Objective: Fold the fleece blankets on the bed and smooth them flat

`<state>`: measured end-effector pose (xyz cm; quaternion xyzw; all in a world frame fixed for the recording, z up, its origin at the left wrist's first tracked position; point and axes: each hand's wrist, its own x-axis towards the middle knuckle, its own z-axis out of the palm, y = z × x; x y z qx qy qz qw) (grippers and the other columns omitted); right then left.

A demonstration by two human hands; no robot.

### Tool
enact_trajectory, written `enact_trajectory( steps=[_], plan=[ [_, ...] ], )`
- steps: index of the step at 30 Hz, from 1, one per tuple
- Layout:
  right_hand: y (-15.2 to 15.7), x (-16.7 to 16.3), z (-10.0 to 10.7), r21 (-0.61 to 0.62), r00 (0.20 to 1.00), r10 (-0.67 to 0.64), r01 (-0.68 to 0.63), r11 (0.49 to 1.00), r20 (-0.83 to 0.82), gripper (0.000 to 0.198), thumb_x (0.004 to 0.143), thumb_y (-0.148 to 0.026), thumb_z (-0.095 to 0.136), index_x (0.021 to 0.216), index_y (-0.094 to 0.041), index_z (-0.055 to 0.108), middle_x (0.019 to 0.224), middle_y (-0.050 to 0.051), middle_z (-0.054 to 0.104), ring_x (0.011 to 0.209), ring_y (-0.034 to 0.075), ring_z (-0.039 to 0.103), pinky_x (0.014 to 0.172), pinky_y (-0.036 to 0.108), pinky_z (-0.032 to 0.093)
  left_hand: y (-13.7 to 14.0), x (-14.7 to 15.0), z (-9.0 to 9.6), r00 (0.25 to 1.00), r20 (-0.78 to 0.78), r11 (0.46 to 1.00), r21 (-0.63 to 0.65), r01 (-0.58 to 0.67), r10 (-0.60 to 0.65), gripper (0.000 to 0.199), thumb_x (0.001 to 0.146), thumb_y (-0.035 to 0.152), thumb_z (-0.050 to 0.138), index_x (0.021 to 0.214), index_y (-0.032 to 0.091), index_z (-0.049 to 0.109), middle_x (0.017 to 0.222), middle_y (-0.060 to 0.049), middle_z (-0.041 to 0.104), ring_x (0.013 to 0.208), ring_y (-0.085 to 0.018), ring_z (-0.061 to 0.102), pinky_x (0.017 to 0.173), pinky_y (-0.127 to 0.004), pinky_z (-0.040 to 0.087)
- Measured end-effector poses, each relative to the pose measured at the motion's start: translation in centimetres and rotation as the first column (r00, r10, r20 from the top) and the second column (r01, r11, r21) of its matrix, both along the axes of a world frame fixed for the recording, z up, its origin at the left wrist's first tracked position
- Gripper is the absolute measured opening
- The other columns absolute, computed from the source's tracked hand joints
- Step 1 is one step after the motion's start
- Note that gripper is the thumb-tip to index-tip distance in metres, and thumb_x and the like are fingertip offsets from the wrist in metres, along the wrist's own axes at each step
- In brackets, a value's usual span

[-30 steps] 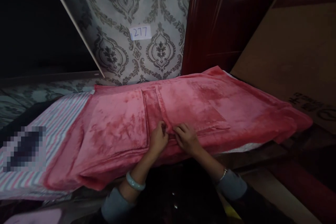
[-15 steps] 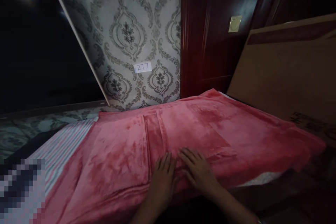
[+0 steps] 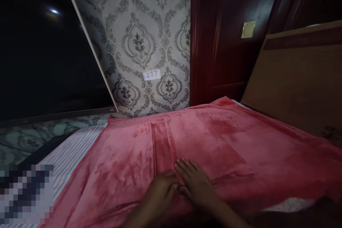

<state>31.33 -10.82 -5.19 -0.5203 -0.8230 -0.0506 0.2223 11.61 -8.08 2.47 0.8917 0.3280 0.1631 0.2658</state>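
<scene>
A plush pink blanket (image 3: pixel 125 153) lies spread with folded panels, its two main panels parted by a darker strip (image 3: pixel 161 142). At the near end of that strip my left hand (image 3: pixel 161 188) has its fingers bent in toward the thumb, pinching the blanket's near fold; its fingertips are partly hidden. Close beside it, my right hand (image 3: pixel 196 181) rests palm down on the blanket, fingers stretched out and thumb near the left hand's fingertips.
Striped cloth (image 3: pixel 77 146) shows past the blanket's left edge. A large cardboard sheet (image 3: pixel 301 82) leans at the right. Behind stand a patterned wall with a label (image 3: pixel 151 74) reading 277, a dark screen (image 3: pixel 53 60) and a dark red wooden panel (image 3: pixel 229 64).
My left hand has gone from lying flat with outstretched fingers to curling them at the fold. My right hand remains flat, closer to the left. The view has shifted slightly.
</scene>
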Motion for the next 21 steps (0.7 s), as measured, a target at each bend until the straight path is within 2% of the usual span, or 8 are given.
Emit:
enact_trajectory(
  steps=[3,4,5,8,12,15,18,21],
  plan=[
    [-0.6,-0.3,-0.6,-0.081,1.0,-0.021,0.02,0.997,-0.011,0.07,0.093,-0.041,0.062,0.156,-0.023,0.038,0.157,0.008,0.04,0.146,0.027,0.036,0.12,0.05,0.033,4.5,0.3,2.4,0.986,0.045,0.975,-0.165,-0.151,0.161,0.034,0.094,0.025,0.043,0.068,0.018,0.063,0.074,-0.004,0.069,0.076,-0.019,0.062,0.078,-0.031,0.05],
    [-0.7,-0.3,-0.6,-0.096,1.0,-0.021,0.019,0.995,-0.019,0.073,0.091,-0.041,0.064,0.156,-0.023,0.037,0.157,0.008,0.039,0.146,0.027,0.036,0.12,0.05,0.032,6.6,0.8,3.0,0.964,0.064,0.941,-0.241,-0.237,0.259,0.031,0.092,0.022,0.047,0.064,0.018,0.061,0.071,-0.002,0.067,0.077,-0.018,0.062,0.079,-0.03,0.049],
    [-0.9,-0.2,-0.5,-0.103,0.999,-0.02,0.017,0.995,-0.028,0.075,0.089,-0.041,0.066,0.156,-0.023,0.037,0.157,0.008,0.039,0.146,0.027,0.036,0.12,0.05,0.031,8.8,1.4,3.5,0.918,0.077,0.871,-0.355,-0.339,0.389,0.026,0.089,0.018,0.051,0.065,0.018,0.061,0.071,-0.001,0.066,0.08,-0.018,0.064,0.081,-0.028,0.049],
    [-1.1,-0.1,-0.2,-0.067,0.998,-0.009,0.005,0.998,-0.056,0.073,0.087,-0.036,0.066,0.154,-0.025,0.04,0.155,0.006,0.043,0.143,0.026,0.04,0.118,0.049,0.035,15.2,3.9,3.9,0.855,0.007,0.755,-0.473,-0.454,0.518,0.023,0.093,0.023,0.05,0.075,0.016,0.063,0.056,0.001,0.056,0.062,-0.018,0.063,0.066,-0.031,0.053],
    [-0.8,-0.6,-0.7,0.089,0.998,-0.046,0.051,0.995,-0.05,0.063,0.086,-0.02,0.06,0.148,-0.026,0.049,0.145,0.004,0.056,0.131,0.024,0.054,0.11,0.045,0.047,20.5,6.8,3.0,0.808,-0.029,0.647,-0.582,-0.492,0.589,0.028,0.097,0.04,0.056,0.097,0.013,0.066,0.078,-0.002,0.067,0.067,-0.015,0.065,0.065,-0.032,0.057],
    [-0.3,-1.3,-1.5,0.262,0.996,-0.081,0.089,0.961,-0.042,0.061,0.083,-0.008,0.053,0.142,-0.02,0.054,0.136,0.006,0.064,0.122,0.022,0.061,0.103,0.038,0.052,21.9,8.6,2.0,0.766,0.06,0.651,-0.572,-0.498,0.64,0.032,0.096,0.042,0.06,0.113,0.014,0.063,0.102,-0.005,0.069,0.082,-0.015,0.067,0.073,-0.033,0.059],
    [0.3,-1.7,-2.1,0.404,0.995,-0.073,0.097,0.91,-0.074,0.055,0.085,-0.003,0.047,0.136,-0.019,0.059,0.124,0.006,0.07,0.115,0.019,0.065,0.102,0.032,0.052,22.5,10.1,1.2,0.72,0.173,0.691,-0.494,-0.527,0.673,0.033,0.095,0.025,0.059,0.127,0.017,0.059,0.12,-0.01,0.067,0.096,-0.017,0.068,0.083,-0.032,0.058],
    [0.8,-1.8,-2.4,0.48,0.989,-0.064,0.12,0.869,-0.132,0.05,0.09,-0.002,0.041,0.134,-0.016,0.06,0.119,0.007,0.072,0.113,0.016,0.065,0.103,0.029,0.052,22.8,10.6,0.7,0.691,0.244,0.721,-0.393,-0.571,0.68,0.05,0.088,0.012,0.057,0.137,0.021,0.054,0.131,-0.01,0.065,0.113,-0.019,0.065,0.095,-0.029,0.053]
  ],
)
